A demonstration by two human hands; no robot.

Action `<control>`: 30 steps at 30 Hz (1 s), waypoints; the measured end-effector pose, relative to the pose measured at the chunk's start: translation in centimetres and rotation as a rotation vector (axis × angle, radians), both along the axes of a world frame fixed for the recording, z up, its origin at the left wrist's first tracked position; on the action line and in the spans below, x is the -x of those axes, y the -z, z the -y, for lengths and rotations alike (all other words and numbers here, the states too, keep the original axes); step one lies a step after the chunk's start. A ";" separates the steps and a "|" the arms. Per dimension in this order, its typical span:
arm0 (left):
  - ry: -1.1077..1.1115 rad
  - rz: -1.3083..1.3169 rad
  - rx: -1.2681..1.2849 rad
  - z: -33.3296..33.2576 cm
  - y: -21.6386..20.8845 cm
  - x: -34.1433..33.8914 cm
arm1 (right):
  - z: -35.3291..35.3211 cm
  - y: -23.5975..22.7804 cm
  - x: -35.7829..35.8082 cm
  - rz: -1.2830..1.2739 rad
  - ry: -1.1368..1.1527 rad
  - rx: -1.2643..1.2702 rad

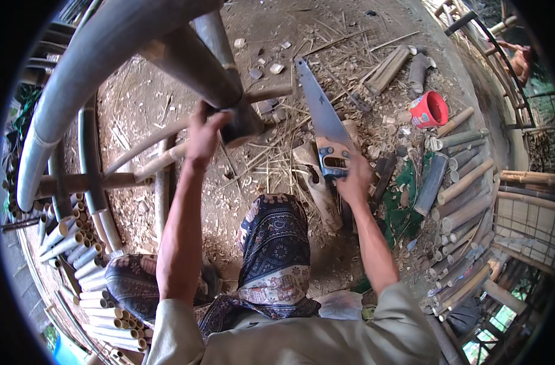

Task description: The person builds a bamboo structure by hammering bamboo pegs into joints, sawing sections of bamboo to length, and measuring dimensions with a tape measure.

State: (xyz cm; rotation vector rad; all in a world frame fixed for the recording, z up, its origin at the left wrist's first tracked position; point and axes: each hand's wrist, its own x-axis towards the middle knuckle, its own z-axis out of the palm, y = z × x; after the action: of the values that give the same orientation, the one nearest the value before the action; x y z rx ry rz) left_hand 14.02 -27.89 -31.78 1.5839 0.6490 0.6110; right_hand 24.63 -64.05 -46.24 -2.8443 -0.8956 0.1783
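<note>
My left hand [203, 135] is closed around the lower part of a thick dark bamboo pole [192, 67], close to its cut end. The pole belongs to a bamboo frame that reaches across the upper left, with a large curved bamboo piece [107, 55] nearest the camera. In my right hand [355, 176] is a handsaw [323, 112], gripped by its wood-coloured and blue handle. Its toothed blade points away from me and stands apart from the pole. A pale bamboo piece [319, 198] lies below the saw, beside my knee.
Shavings and offcuts litter the dirt floor [259, 39]. A red bucket [429, 111] is at the right, near stacked bamboo lengths [466, 210] and green netting [405, 194]. Cut bamboo tubes [110, 322] are piled at the lower left. Another person [521, 64] appears at the far right.
</note>
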 end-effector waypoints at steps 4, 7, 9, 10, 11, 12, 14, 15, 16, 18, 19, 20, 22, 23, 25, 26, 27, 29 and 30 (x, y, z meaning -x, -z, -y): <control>-0.302 0.197 0.038 -0.1 3.8 6.5 | 7.3 5.5 2.8 -0.141 0.496 -0.053; -0.087 -0.657 -0.765 -2.1 10.7 8.1 | 5.2 3.7 3.3 -0.284 0.600 -0.060; 0.103 -0.728 -1.077 -3.8 13.6 6.6 | 4.3 0.8 3.6 -0.253 0.738 -0.152; 0.300 -0.778 -1.017 -4.9 14.6 4.8 | 5.3 1.5 3.7 -0.225 0.801 -0.291; 0.503 -0.820 -0.945 -5.9 15.5 3.2 | 6.7 2.7 3.9 -0.192 0.866 -0.425; 0.536 -0.734 -0.982 -4.9 15.3 0.9 | 8.8 4.6 4.0 0.041 0.912 -0.450; 0.608 -0.856 -1.024 -7.4 15.8 0.4 | 3.2 1.1 7.0 -0.198 0.979 -0.844; 0.629 -0.893 -1.033 -8.2 16.1 -0.2 | 0.6 -0.7 7.9 -0.402 1.018 -1.242; 0.653 -0.916 -1.037 -8.6 16.5 -1.0 | -0.1 -0.6 8.5 -0.540 0.871 -1.297; 0.687 -0.923 -1.034 -9.0 17.8 -1.7 | -2.4 0.2 8.8 -0.777 0.605 -1.139; 0.695 -0.918 -1.032 -9.7 18.7 -1.5 | -4.5 -0.4 8.8 -0.856 0.637 -0.997; 0.699 -0.895 -1.026 -9.8 19.6 -1.6 | -5.6 0.8 8.2 -0.788 0.538 -0.841; 0.673 -0.864 -1.028 -9.9 19.8 -1.4 | -8.6 2.6 7.9 -0.785 0.570 -0.935; 0.666 -0.867 -1.039 -9.4 19.2 -1.4 | -9.9 3.0 7.8 -0.785 0.637 -0.987; 0.667 -0.847 -1.045 -8.7 19.1 -2.3 | -12.1 4.1 8.2 -0.738 0.759 -1.080; 0.669 -0.844 -1.042 -8.7 18.9 -2.3 | -12.7 4.3 8.5 -0.685 0.874 -1.190; 0.662 -0.846 -1.041 -8.8 18.7 -1.9 | -13.1 4.2 9.0 -0.690 0.872 -1.188; 0.650 -0.859 -1.044 -8.9 18.4 -1.2 | -13.2 3.8 10.1 -0.802 0.274 -0.477; 0.647 -0.865 -1.050 -9.0 18.1 -1.1 | -13.2 3.9 9.7 -0.986 0.370 -0.510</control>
State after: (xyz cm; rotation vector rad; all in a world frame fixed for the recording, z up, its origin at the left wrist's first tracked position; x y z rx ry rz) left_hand 15.08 -18.86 -49.89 2.9217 0.3532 -0.3661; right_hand 14.96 -50.82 -50.16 -1.9781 -0.1537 1.0073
